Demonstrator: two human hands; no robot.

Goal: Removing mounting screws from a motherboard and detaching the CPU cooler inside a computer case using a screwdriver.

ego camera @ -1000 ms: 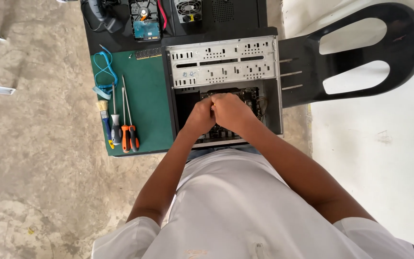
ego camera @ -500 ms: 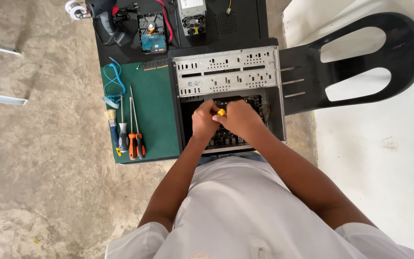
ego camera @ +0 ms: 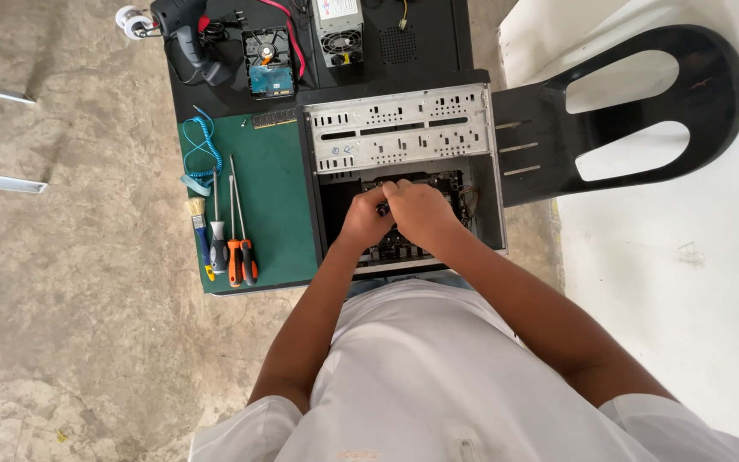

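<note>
Yellow tip gone now, hidden between both hands (ego camera: 399,214) inside computer case (ego camera: 404,141).

The person wears a white short-sleeved shirt (ego camera: 438,385). The fabric is plain and light, with soft folds running across the chest and shoulders. A faint orange-brown mark sits low on the front of the shirt, near the bottom edge of the view, and a small pale button or tab lies just right of it. The left sleeve (ego camera: 241,432) ends above the elbow in a turned hem. The right sleeve (ego camera: 686,423) ends likewise, and a narrow dark band shows at its far right corner. Both forearms are bare below the sleeves. The left hand (ego camera: 363,218) and the right hand (ego camera: 421,212) are bare, without gloves; rings or a watch cannot be made out.
</note>
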